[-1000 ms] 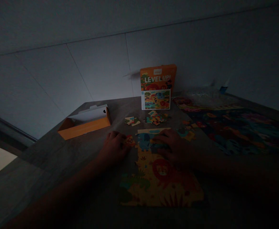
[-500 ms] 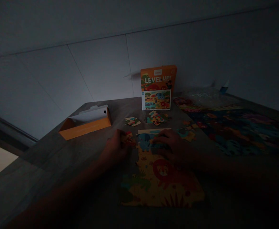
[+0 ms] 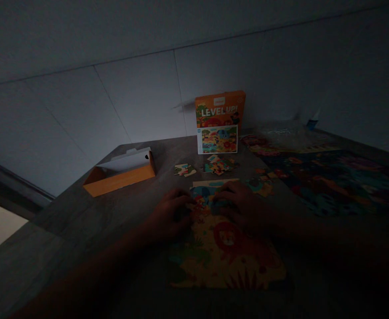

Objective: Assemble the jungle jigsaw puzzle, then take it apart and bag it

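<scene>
jigsaw puzzle [image 3: 226,261] lies partly under both hands [image 3: 173,212] [image 3: 243,204]

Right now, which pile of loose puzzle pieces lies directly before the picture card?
The middle pile, at the foot of the picture card. The smaller pile sits off to the left; the third pile lies right, near the right hand.

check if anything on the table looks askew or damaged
A red piece by the left hand overlaps the blue elephant on the puzzle, so it looks out of place. No damage shows, though the light is dim.
</scene>
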`<act>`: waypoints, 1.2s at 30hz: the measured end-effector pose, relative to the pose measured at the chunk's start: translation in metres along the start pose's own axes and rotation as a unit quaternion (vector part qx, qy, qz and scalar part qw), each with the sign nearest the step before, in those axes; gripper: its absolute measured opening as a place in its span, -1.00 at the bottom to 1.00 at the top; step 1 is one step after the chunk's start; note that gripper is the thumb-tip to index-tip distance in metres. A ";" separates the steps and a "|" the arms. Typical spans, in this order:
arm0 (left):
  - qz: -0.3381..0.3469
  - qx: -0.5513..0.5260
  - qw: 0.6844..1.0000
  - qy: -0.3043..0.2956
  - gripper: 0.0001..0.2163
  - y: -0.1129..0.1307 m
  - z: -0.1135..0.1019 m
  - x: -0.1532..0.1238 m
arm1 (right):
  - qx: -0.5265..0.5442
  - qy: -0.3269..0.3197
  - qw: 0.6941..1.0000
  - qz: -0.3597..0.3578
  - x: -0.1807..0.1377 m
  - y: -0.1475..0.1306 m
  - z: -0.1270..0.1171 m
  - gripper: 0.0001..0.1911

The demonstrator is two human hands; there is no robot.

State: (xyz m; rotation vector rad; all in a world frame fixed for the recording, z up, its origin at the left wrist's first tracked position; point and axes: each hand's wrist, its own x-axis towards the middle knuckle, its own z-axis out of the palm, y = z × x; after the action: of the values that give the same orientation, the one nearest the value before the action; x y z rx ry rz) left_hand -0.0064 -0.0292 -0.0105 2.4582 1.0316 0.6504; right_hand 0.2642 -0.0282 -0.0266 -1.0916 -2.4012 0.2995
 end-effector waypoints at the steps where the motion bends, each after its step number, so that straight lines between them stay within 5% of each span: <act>1: 0.004 0.000 1.000 -0.003 -0.75 0.000 0.000 0.000 | -0.002 0.001 1.000 -0.002 0.000 0.000 0.000 -0.72; 8: 0.034 0.066 0.997 0.003 -0.67 -0.005 0.003 -0.001 | -0.007 0.013 0.999 -0.031 0.001 0.001 0.001 -0.70; 16: -0.049 0.077 0.996 0.005 -0.81 -0.008 -0.001 0.003 | -0.013 0.039 0.998 -0.043 0.001 0.003 0.002 -0.72; 36: 0.047 0.050 0.998 0.005 -0.81 0.000 -0.002 0.001 | -0.042 0.032 0.999 0.013 -0.001 -0.002 -0.005 -0.72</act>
State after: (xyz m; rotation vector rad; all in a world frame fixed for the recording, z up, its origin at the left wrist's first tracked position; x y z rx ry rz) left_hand -0.0071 -0.0280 -0.0083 2.6071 0.9789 0.6561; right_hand 0.2663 -0.0299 -0.0220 -1.1519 -2.3641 0.1712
